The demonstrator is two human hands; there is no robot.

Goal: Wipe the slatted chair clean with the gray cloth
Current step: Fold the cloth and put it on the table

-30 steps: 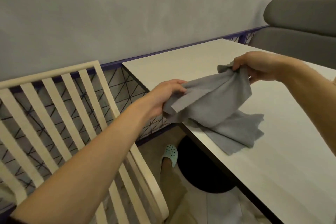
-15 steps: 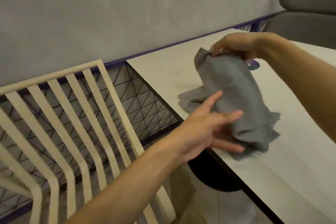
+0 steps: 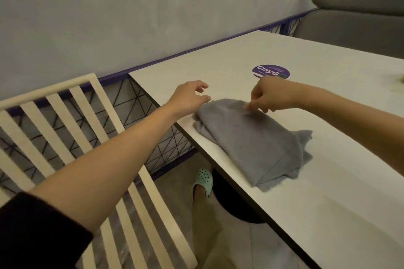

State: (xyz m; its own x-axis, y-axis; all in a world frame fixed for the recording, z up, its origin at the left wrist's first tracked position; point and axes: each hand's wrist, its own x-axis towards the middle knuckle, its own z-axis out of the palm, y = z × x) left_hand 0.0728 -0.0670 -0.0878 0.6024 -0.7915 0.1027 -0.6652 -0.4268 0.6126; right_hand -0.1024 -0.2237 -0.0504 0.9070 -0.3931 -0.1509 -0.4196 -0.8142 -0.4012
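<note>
The gray cloth (image 3: 251,140) lies folded on the white table (image 3: 328,181), close to its left edge. My right hand (image 3: 267,95) is at the cloth's far edge, and its fingertips pinch the fabric there. My left hand (image 3: 189,98) hovers at the cloth's far left corner with loosely curled fingers and holds nothing. The cream slatted chair (image 3: 65,120) stands to the left of the table, partly under my left forearm.
A round purple sticker (image 3: 271,71) is on the table beyond my hands. A gray padded seat (image 3: 358,6) stands at the far right. A purple wire-grid rail (image 3: 140,102) runs along the gray wall. My leg and a mint clog (image 3: 204,180) are below the table edge.
The cloth was held up between both hands; now it lies folded flat on the table. My left hand has let go and moved to its far corner. My right hand has lowered.
</note>
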